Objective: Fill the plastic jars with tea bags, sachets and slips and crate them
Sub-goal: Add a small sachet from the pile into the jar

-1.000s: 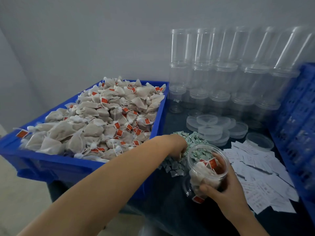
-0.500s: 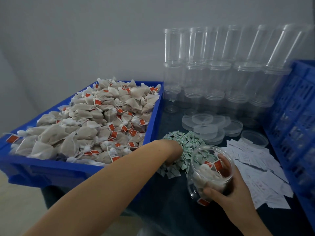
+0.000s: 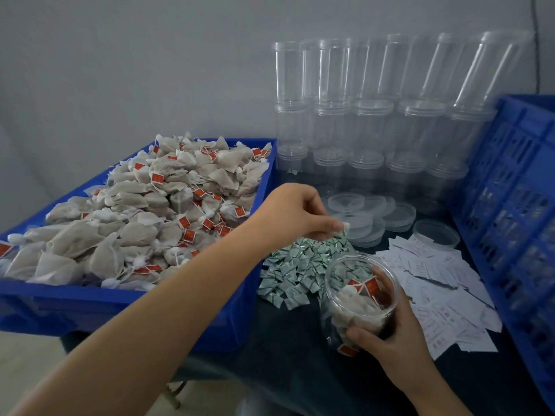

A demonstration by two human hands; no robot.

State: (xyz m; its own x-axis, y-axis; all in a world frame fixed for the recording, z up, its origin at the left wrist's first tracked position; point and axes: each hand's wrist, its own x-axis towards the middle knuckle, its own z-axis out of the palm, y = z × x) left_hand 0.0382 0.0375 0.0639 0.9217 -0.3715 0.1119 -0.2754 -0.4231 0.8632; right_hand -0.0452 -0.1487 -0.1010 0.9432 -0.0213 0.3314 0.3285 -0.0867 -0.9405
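Currently, the left hand [image 3: 295, 213] sits at the centre of the frame, its fingertips pinching one small sachet [image 3: 345, 229] just above the far edge of the green sachet pile [image 3: 300, 265]. The right hand [image 3: 387, 337], at lower right of centre, wraps around a clear plastic jar [image 3: 357, 298] tilted with its open mouth toward the camera; the thumb presses the near wall and the fingers curl behind. Tea bags with red tags fill the jar partway.

At left, a blue tray [image 3: 126, 307] holds heaped tea bags [image 3: 150, 211]; its right wall runs just beside the sachet pile, and the left forearm crosses over its near right corner. Stacked empty jars [image 3: 375, 115] line the wall at upper right, with loose clear lids [image 3: 372, 214] on the dark table [image 3: 285, 355] in front of them. White paper slips [image 3: 444, 295] spread right of the held jar, reaching near the blue crate [image 3: 516, 205] whose perforated wall closes the right edge of the frame. Bare table surface shows at lower centre, between the tray and the right hand.
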